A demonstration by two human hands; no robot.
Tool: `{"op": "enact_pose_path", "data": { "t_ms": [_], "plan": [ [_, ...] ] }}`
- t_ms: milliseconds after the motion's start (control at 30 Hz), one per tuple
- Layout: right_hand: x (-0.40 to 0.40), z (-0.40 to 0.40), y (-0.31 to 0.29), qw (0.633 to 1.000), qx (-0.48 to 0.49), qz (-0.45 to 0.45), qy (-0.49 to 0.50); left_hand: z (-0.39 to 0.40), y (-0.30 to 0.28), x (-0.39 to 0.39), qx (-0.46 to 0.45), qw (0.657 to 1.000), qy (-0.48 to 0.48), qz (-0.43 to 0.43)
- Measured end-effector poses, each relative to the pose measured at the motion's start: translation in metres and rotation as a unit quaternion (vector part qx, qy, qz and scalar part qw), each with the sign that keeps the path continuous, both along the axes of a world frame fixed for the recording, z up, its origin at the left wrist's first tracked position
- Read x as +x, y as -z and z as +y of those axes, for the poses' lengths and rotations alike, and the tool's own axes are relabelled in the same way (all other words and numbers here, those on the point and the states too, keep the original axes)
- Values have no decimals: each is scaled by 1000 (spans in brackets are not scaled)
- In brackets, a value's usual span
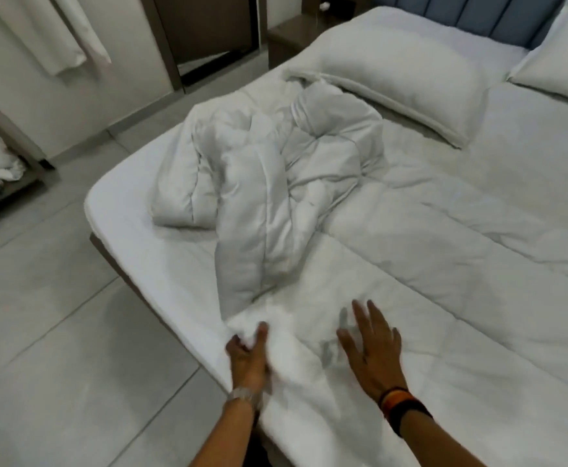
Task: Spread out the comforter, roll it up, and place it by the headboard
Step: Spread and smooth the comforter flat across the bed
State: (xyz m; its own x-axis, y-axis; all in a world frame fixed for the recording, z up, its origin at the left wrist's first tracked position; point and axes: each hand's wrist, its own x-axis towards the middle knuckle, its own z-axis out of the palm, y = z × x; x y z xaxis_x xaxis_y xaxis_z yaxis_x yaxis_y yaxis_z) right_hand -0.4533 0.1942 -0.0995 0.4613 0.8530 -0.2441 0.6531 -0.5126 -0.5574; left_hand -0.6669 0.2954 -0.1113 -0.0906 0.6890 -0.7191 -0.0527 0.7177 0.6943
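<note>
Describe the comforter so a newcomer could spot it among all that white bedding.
Start at the blue headboard and come down past the two flat pillows. The comforter is the quilted white heap below them, near the bed's left edge, one end gripped by the left hand. Unlike the smooth pillows, it is crumpled and stitched in panels.

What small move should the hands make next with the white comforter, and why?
Probably the left hand, already gripping the white quilted comforter at its near corner, should pull that corner toward the bed's near left edge. The comforter is bunched in a heap there, while the right hand lies open and flat on it.
</note>
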Motion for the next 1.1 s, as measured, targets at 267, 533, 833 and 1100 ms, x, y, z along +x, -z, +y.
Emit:
{"op": "enact_pose_path", "data": {
  "t_ms": [267, 533, 833, 1100],
  "plan": [
    [-27, 344, -116, 966, 244, -6, 82, 316, -52, -71, -14, 994, -109, 2],
    [-82, 433, -49, 995, -26, -98, -18, 453, -50, -23, -47, 987, 40, 149],
    [-155, 507, -32, 988, 26, -81, 130, 645, -57, -81, 104, 966, 214, 104],
    [-288, 596, 2, 993, -64, -55, -81, 848, -98, -307, 170, 921, 205, 285]
  ]
}}
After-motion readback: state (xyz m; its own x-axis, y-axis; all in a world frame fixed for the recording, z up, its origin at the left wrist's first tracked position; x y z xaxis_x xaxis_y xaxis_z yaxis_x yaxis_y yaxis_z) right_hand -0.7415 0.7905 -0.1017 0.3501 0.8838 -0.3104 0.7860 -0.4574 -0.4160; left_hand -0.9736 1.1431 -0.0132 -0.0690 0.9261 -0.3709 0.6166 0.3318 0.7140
